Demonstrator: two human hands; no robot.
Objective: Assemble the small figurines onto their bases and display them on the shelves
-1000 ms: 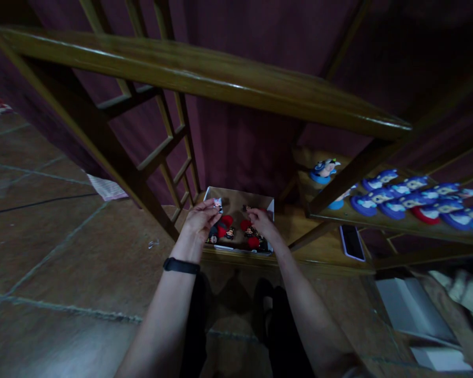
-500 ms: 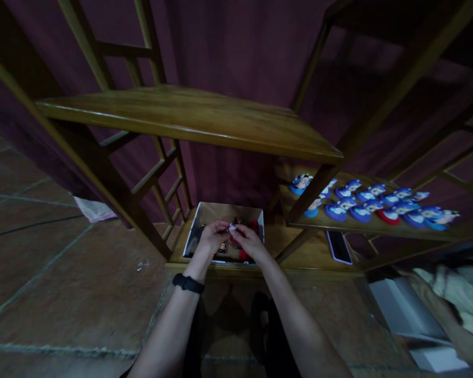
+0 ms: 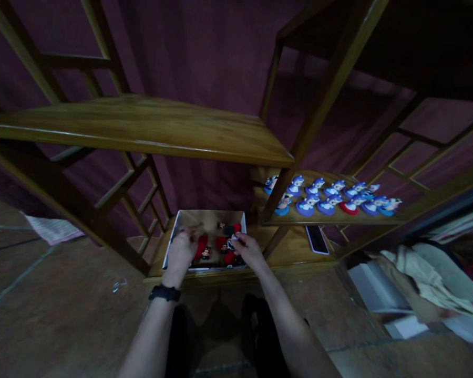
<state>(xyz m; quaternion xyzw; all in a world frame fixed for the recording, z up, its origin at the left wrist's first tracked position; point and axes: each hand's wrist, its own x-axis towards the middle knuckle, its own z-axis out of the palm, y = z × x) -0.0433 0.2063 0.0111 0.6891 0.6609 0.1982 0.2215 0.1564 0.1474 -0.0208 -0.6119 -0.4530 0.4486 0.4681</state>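
Both hands have parted since half a second ago: the left hand [image 3: 181,252] now sits at the near-left of the open white cardboard box [image 3: 208,219], fingers curled, its contents hidden; the right hand [image 3: 247,252] pinches a small pale-topped figurine [image 3: 232,244] at the box's right. Several red-based figurines [image 3: 200,245] lie unsorted inside, while blue-based figurines [image 3: 331,202] already stand in rows on the shelf far right

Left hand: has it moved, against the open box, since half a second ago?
Yes. The left hand moved from over the middle of the box, where it met the right hand, toward its left wall.
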